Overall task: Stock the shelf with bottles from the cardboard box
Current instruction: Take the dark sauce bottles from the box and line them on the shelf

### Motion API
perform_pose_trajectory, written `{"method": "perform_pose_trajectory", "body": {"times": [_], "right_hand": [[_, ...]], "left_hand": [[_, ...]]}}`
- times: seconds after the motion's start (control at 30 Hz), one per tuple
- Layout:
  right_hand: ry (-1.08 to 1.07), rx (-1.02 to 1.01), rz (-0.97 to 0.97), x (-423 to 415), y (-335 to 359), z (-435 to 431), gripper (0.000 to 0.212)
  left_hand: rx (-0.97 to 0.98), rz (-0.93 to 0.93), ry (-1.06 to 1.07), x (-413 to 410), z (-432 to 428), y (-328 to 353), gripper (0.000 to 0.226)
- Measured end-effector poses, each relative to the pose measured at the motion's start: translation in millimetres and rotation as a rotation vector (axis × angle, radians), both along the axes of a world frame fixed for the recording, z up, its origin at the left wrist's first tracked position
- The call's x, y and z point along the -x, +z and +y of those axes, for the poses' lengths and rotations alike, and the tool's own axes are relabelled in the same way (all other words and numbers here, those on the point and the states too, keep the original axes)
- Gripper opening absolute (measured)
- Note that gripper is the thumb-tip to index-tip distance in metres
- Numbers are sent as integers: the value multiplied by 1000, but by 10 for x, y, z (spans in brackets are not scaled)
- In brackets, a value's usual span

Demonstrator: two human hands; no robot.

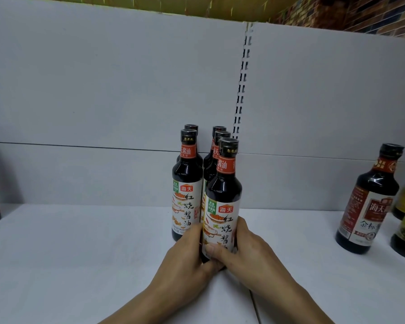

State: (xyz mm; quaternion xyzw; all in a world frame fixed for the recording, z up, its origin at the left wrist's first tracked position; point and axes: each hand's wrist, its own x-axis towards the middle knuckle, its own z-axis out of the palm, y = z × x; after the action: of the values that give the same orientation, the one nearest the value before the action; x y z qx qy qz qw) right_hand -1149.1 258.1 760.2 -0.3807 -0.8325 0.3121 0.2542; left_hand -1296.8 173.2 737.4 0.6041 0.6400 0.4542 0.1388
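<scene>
Hands hold one bottle: the left hand (pixel 185 256) and the right hand (pixel 250 249) both grasp the base of the front bottle (pixel 222 190), fingers curled round it from either side. It stands upright on the shelf (pixel 80 253), about midway between the left and right edges and nearer the front edge than its fellows. It heads a right-hand file of three, and a left file of two (pixel 187 183) stands just beside (touching or not, I cannot tell). Both files run toward the back panel (pixel 103 90).

By my reading this is the placing step: the bottle is down and being squared into line. The next move calls for letting go without tipping it, then fetching another from the box, which is out of view. The left file looks to have the free place at its front. Other sauce bottles (pixel 369 202) stand well apart near the right edge.
</scene>
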Motion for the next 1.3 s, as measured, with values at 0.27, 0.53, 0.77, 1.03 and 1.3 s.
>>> {"method": "perform_pose_trajectory", "body": {"times": [0.27,0.53,0.77,1.03,1.3], "right_hand": [[-4,3,-34,-32,36,-55,74],[-72,-29,-260,-181,142,-228,46],[36,-110,-391,-185,227,-407,27],[177,-106,-212,148,264,-653,24],[412,-184,-90,792,257,-1117,30]], "left_hand": [[39,-18,-31,19,-33,43,62],[165,30,12,64,-189,126,74],[245,42,107,99,-416,213,78],[173,-5,222,281,-845,236,69],[72,-52,451,652,-1619,234,55]]}}
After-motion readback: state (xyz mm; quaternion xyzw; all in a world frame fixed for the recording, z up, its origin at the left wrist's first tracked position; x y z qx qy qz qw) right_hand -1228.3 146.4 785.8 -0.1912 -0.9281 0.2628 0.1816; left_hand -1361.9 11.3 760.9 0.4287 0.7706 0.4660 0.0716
